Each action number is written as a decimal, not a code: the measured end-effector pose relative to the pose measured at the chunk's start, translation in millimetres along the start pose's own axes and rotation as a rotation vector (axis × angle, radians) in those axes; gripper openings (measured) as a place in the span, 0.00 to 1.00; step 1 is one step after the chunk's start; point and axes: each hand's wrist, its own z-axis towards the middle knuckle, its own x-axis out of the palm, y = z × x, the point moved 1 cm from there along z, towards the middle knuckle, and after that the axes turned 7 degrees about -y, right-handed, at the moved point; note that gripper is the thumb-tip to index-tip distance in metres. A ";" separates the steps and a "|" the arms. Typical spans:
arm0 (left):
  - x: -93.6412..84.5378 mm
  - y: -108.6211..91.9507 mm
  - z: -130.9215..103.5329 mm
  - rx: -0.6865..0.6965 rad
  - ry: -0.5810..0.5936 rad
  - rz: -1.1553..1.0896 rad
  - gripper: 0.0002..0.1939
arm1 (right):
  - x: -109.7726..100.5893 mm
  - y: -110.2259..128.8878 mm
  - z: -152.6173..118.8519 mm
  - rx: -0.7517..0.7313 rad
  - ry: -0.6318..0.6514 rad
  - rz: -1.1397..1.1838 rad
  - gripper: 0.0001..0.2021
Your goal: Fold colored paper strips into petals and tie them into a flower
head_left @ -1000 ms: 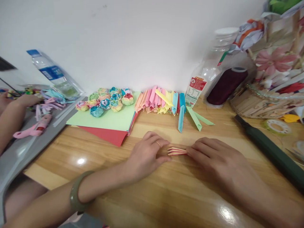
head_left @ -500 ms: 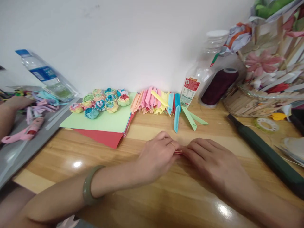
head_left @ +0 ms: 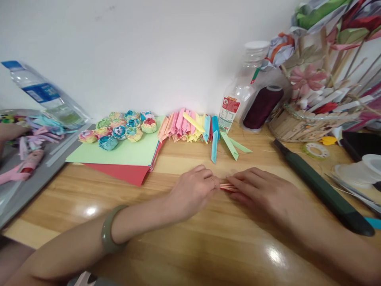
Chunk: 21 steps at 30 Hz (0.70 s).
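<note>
Between my two hands, low over the wooden table [head_left: 166, 246], is a small stack of folded paper strips [head_left: 226, 186], orange-pink with a bit of red below. My left hand [head_left: 193, 190] is closed around its left end, the fingers curled. The right end is pinched by my right hand [head_left: 262, 190], thumb underneath and fingers on top. Most of the stack is hidden by the fingers. Behind the hands lies a row of folded paper strips [head_left: 184, 125] in orange, pink, yellow and blue. Loose blue [head_left: 214, 147] and green [head_left: 229, 146] strips lie at its right end.
Paper flowers [head_left: 119, 131] sit on green and red paper sheets [head_left: 113, 157]. Further right stand a clear bottle [head_left: 235, 95], a dark thread spool [head_left: 262, 108] and a basket [head_left: 293, 125]. A dark green tool [head_left: 321, 190] lies right. Another person's hand [head_left: 12, 133] is far left.
The view has swung a little to the right, so things sit further left. My hands are slightly further apart, and more of the paper stack shows between them.
</note>
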 end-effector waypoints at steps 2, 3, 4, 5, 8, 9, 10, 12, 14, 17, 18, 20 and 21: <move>0.1 0.3 -0.3 -0.004 0.008 0.000 0.11 | 0.2 0.0 0.1 0.009 0.032 0.050 0.12; 0.4 0.4 -0.7 -0.007 0.004 -0.002 0.10 | 0.2 0.7 0.2 0.010 0.036 0.069 0.12; 0.6 0.4 -1.1 -0.011 -0.001 -0.003 0.10 | 0.1 1.8 0.2 0.007 0.030 0.083 0.12; 0.7 0.1 -1.3 -0.016 -0.010 -0.001 0.10 | 0.2 2.9 0.1 0.003 0.024 0.091 0.12; 0.0 -4.5 0.1 -0.045 0.000 0.032 0.10 | 2.0 6.1 -0.9 -0.017 -0.006 0.094 0.11; -0.3 -7.1 1.3 -0.061 0.021 0.053 0.09 | 2.9 6.6 -1.3 -0.022 -0.010 0.090 0.11; -0.7 -10.1 2.9 -0.077 0.047 0.075 0.07 | 3.8 6.9 -1.6 -0.029 -0.011 0.084 0.12; -1.1 -16.3 6.1 -0.106 0.089 0.129 0.09 | 4.8 7.0 -1.6 -0.051 -0.012 0.066 0.12; -0.8 -21.5 8.7 -0.100 0.124 0.186 0.10 | 3.5 6.9 -1.0 -0.079 -0.002 0.050 0.12; -1.1 -27.0 11.6 -0.061 0.162 0.267 0.13 | -3.0 7.4 0.5 -0.112 0.032 0.045 0.12; -2.0 -28.8 12.5 -0.045 0.169 0.283 0.14 | -6.2 7.6 1.1 -0.115 0.042 0.047 0.12; -5.6 -33.1 14.9 -0.034 0.191 0.289 0.15 | -13.6 7.8 2.7 -0.110 0.055 0.047 0.11; -8.0 -35.4 16.2 -0.047 0.211 0.281 0.15 | -17.6 7.4 3.9 -0.104 0.061 0.048 0.12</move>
